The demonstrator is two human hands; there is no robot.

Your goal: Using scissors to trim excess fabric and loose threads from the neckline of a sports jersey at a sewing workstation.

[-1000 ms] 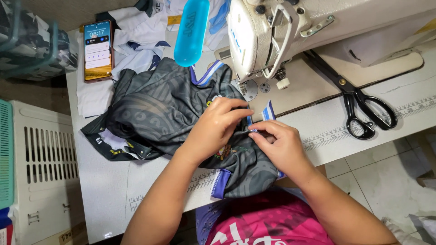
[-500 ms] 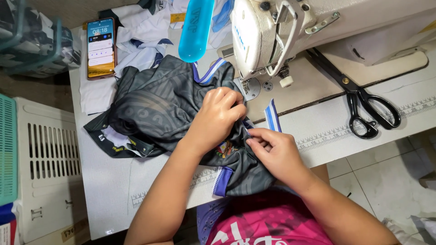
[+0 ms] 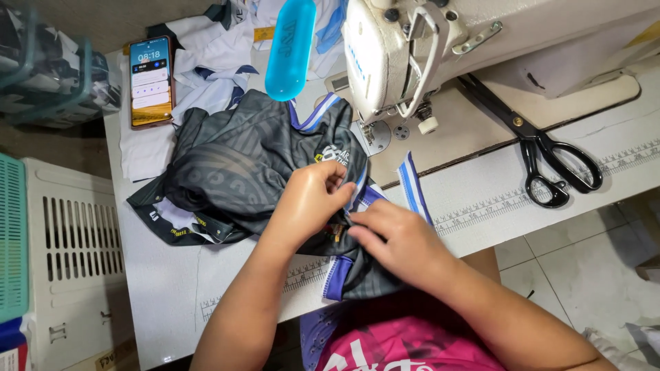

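Pink shirt point(image 3: 405, 350) seen nearest, at lower edge. Dark grey patterned jersey point(image 3: 240, 165) bunched on white table point(image 3: 158, 302), just in front of sewing machine point(image 3: 405, 48). Left hand point(image 3: 313, 199) laid on jersey, fingers curled and pinching fabric fold. Right hand point(image 3: 399, 237) pressed beside it, fingertips closed on same fold near blue-and-white striped trim point(image 3: 412, 185). Black scissors point(image 3: 543, 154) lain well to right. Farther off: turquoise bottle point(image 3: 290, 48), phone point(image 3: 150, 81), white garments point(image 3: 213, 62).
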